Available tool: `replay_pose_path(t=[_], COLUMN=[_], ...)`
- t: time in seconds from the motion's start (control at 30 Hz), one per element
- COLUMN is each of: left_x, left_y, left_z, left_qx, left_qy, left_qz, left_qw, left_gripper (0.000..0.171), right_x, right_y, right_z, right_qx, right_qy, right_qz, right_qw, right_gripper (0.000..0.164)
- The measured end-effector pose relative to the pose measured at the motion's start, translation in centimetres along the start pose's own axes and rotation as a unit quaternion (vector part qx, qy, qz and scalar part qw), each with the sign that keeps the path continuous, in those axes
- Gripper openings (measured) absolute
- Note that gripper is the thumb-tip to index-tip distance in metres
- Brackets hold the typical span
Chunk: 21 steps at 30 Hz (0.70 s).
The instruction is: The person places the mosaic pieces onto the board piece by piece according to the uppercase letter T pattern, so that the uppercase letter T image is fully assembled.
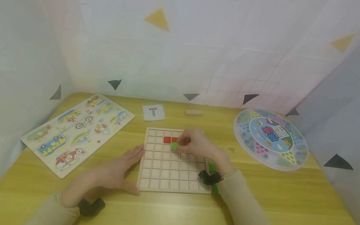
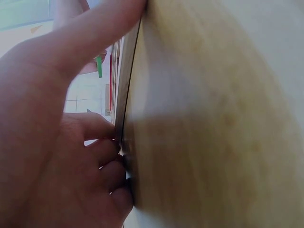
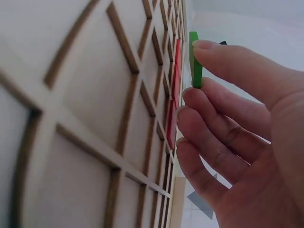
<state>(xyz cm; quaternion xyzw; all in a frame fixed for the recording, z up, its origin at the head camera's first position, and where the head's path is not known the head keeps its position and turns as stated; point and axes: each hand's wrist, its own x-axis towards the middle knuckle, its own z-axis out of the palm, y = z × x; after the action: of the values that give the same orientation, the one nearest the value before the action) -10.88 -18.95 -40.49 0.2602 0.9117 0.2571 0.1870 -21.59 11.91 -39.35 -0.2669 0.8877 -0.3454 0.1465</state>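
Note:
A wooden grid board [image 1: 165,173] lies flat on the table before me. My left hand [image 1: 115,172] rests at its left side, fingers stretched along the edge and thumb by the near left corner. Between thumb and fingertips, my right hand [image 1: 198,143] pinches a thin green square tile [image 3: 196,61] above the upper part of the grid. In the right wrist view that tile stands on edge, apart from the board. Red tiles [image 1: 167,140] sit in one of the upper rows; the right hand partly covers that row. Green tiles [image 1: 212,167] lie against the board's right edge, partly hidden by the right wrist.
Behind the board lie a small card [image 1: 158,116] printed with a red and green T-shape and a pale wooden block [image 1: 193,112]. A vehicle picture puzzle [image 1: 87,140] lies at left, a round game board [image 1: 271,139] at right. White sheeting [image 1: 182,65] encloses the table's back and sides.

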Motion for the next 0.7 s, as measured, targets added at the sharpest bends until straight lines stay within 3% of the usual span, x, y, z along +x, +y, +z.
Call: replay_pose_path(t=[0.7], left_x=[-0.02], left_y=[-0.04], left_z=[0.13], left_qx=[-0.003], left_qy=[-0.001], left_qz=[-0.006], left_qw=[1.0000], left_gripper=[0.129], right_x=[0.24], right_y=[0.69], right_z=[0.64], right_qx=[-0.028], right_qy=[0.004], right_qz=[-0.021], right_qw=[0.999], right_gripper=[0.016])
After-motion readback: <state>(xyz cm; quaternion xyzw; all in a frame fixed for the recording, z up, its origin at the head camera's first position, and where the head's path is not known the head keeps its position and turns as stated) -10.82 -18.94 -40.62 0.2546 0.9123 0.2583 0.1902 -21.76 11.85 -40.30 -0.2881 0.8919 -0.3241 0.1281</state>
